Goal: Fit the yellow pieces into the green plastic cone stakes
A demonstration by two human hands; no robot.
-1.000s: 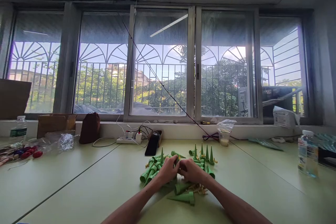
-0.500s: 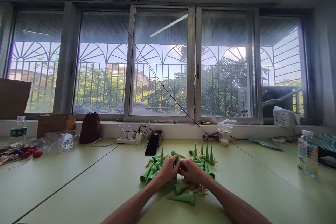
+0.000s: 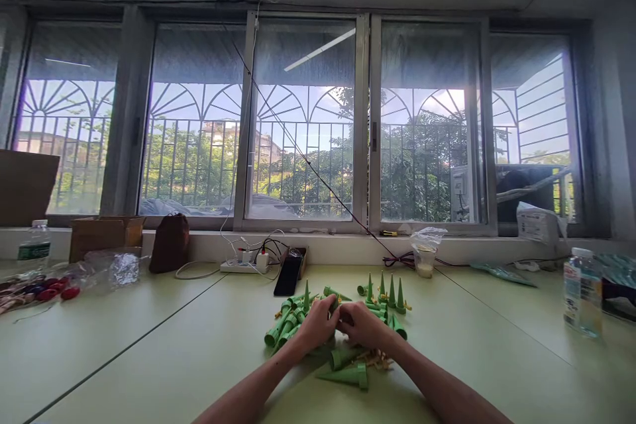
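Observation:
My left hand [image 3: 318,323] is closed round a green plastic spike, only a bit of which shows by the fingertips. Against it, the fingers of my right hand [image 3: 364,323] are pinched together; whatever they grip is hidden. Loose green spikes [image 3: 288,324] lie heaped beside my left hand. Behind my right hand, several spikes [image 3: 392,293] stand upright, points up, with small yellow fittings [image 3: 408,305] at their bases. Nearer me, a single green spike [image 3: 345,376] lies on its side, beside a scatter of small yellow pieces [image 3: 380,361] under my right wrist.
A phone [image 3: 288,275] lies behind the spikes, with a power strip [image 3: 243,267] and cables to its left. At the back stands a plastic cup [image 3: 424,260]. Bottles stand right [image 3: 582,291] and far left [image 3: 34,243]. A brown pouch [image 3: 169,243] rests near the windows.

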